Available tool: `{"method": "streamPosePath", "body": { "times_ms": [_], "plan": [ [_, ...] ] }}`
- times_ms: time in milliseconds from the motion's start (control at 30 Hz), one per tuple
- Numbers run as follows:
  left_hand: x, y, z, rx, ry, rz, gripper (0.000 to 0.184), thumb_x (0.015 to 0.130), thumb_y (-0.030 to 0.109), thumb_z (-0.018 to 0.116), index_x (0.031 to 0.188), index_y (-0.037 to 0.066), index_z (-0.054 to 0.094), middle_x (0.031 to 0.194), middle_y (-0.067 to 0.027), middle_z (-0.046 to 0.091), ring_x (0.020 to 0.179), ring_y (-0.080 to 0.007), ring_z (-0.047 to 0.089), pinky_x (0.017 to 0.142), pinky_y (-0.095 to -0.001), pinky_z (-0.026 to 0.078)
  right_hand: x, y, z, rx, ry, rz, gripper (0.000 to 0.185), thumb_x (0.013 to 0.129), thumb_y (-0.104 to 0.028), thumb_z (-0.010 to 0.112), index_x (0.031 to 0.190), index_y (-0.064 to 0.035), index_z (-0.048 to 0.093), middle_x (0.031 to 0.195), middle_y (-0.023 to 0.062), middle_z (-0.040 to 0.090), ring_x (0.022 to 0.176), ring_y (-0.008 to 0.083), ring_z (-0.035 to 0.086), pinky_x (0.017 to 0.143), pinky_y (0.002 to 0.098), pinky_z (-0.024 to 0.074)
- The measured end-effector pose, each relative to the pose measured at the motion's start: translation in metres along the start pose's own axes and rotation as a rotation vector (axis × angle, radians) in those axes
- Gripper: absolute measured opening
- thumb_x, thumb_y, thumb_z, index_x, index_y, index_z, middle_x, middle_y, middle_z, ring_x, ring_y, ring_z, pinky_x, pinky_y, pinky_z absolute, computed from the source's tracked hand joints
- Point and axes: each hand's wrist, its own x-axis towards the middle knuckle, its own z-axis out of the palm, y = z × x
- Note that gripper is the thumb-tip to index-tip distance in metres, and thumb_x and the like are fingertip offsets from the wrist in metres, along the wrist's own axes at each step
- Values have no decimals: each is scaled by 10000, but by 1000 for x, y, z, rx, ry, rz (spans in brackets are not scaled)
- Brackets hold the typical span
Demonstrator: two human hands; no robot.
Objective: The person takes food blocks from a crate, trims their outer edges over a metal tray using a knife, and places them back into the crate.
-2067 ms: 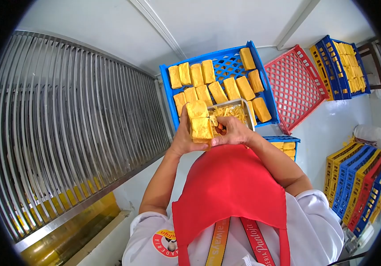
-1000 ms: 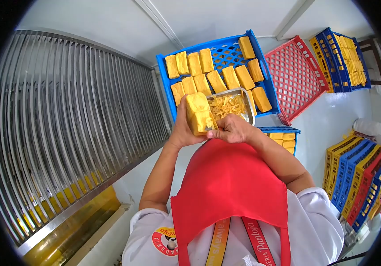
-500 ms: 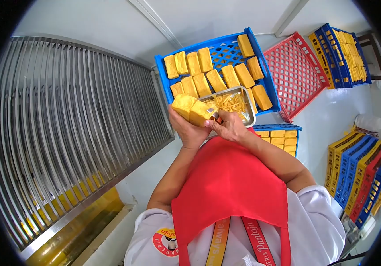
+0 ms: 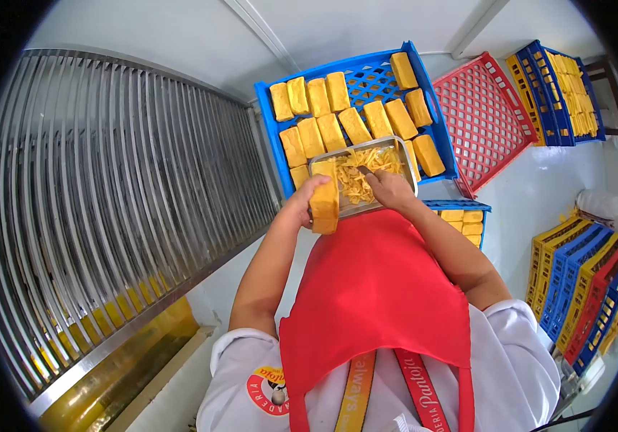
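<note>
My left hand is wrapped round the near side of a yellow cheese block, held upright at the left edge of a metal tray. A second yellow piece seems to show at its lower end. Thin yellow trimmings lie heaped in the tray. Over them, my right hand is closed on a small knife; only a short dark bit of it shows, the rest being hidden by the fingers. Beneath the tray, a blue crate holds several more cheese blocks in rows.
A red crate leans right of the blue one. Below, another blue crate holds blocks. Stacked crates stand at right, with filled ones behind. A slatted metal rack rises on my left.
My left hand has turned the cheese block upright and lowered it beside the tray. My right hand has moved away from the block, rightward over the trimmings, with the knife.
</note>
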Motion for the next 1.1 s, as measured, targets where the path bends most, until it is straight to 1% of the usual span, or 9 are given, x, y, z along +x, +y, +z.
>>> {"method": "streamPosePath", "body": {
  "times_ms": [33, 67, 200, 267, 367, 467, 800, 900, 1100],
  "plan": [
    [3, 5, -5, -137, -93, -260, 805, 680, 609, 682, 1286, 93, 562, 1201, -151, 613, 1071, -305, 571, 931, -528, 410, 2, 6, -2, -31, -22, -32, 506, 951, -492, 514, 879, -5, 634, 781, 220, 671, 775, 433, 642, 721, 520, 484],
    [7, 8, -6, -229, -97, -335, 616, 732, 632, 612, 1092, 135, 663, 1058, -98, 661, 964, -307, 602, 875, -502, 446, 1, 6, -6, -63, -43, -65, 483, 945, -479, 519, 854, -16, 622, 814, 232, 676, 810, 467, 630, 744, 537, 478],
    [-2, 19, 5, -330, -155, -381, 630, 733, 633, 611, 1133, 148, 654, 1066, -104, 660, 978, -303, 600, 872, -512, 439, -15, -30, -30, -99, -96, -254, 442, 944, -462, 532, 877, -37, 635, 816, 220, 680, 825, 430, 643, 745, 507, 496],
    [-5, 22, 11, -246, -117, -372, 660, 748, 662, 574, 1153, 147, 652, 1094, -107, 654, 984, -320, 595, 882, -523, 423, -13, -34, -30, -136, -147, -338, 476, 871, -540, 610, 904, -67, 642, 855, 195, 672, 839, 371, 664, 726, 480, 514],
    [-31, 38, 28, -132, -145, -357, 746, 780, 697, 490, 1282, 159, 610, 1225, -126, 619, 1066, -304, 581, 932, -539, 401, -11, -42, -36, -184, -65, -608, 503, 754, -538, 744, 866, -67, 611, 831, 162, 672, 812, 357, 666, 706, 461, 516],
    [-33, 40, 31, -137, -205, -388, 735, 816, 703, 413, 1289, 179, 617, 1230, -104, 628, 1031, -292, 604, 918, -528, 419, -6, -46, -36, -224, -15, -687, 574, 658, -555, 807, 854, -56, 602, 826, 145, 677, 807, 350, 670, 707, 447, 519],
    [-30, 46, 37, -107, -265, -346, 727, 826, 714, 385, 1269, 189, 626, 1210, -73, 638, 1066, -261, 579, 927, -520, 401, -6, -45, -40, -349, -149, -627, 552, 804, -656, 632, 903, -115, 675, 829, 135, 701, 794, 341, 683, 694, 444, 524],
    [-27, 49, 39, -85, -119, -371, 730, 828, 716, 392, 1262, 177, 625, 1197, -77, 639, 1092, -264, 558, 937, -522, 387, -4, -42, -37, -431, -256, -515, 560, 827, -658, 602, 873, -105, 680, 811, 147, 699, 777, 347, 681, 689, 450, 525],
    [-21, 44, 44, -119, -147, -316, 737, 820, 725, 409, 1255, 171, 625, 1185, -97, 636, 1043, -291, 584, 909, -519, 410, -2, -41, -38, -333, 29, -622, 625, 800, -699, 603, 914, -86, 641, 824, 150, 688, 771, 348, 679, 689, 456, 525]
  ]
}}
